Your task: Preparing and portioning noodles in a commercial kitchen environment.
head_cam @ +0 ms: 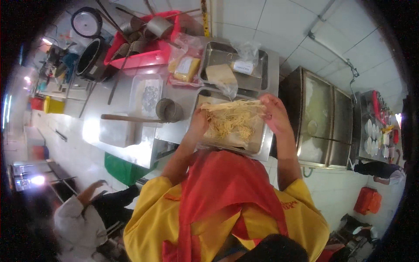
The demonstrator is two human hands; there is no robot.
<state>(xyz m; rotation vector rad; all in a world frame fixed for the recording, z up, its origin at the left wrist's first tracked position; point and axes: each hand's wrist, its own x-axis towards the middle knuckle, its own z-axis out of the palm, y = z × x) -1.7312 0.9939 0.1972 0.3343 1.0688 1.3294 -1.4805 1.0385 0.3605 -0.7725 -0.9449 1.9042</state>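
Note:
Between my two hands a bundle of thin yellow noodles [234,105] is stretched out sideways. My left hand [199,121] grips its left end, and my right hand [274,113] grips the other end. Just below the held strands, more loose noodles [229,127] lie tangled on brown paper [255,139]. The paper lines a metal tray [260,150] at the table's front edge. Behind it stands a second metal tray [265,62] with a block of noodles in a plastic bag [222,76] and another labelled bag [243,67].
A pink basket [144,59] holds long-handled metal strainers. A wooden-handled metal cup [168,110] rests near a clear plastic container [146,93]. To the left is a black pot [90,60]. A deep metal tank of liquid [314,114] stands right. Another person [80,219] is at lower left.

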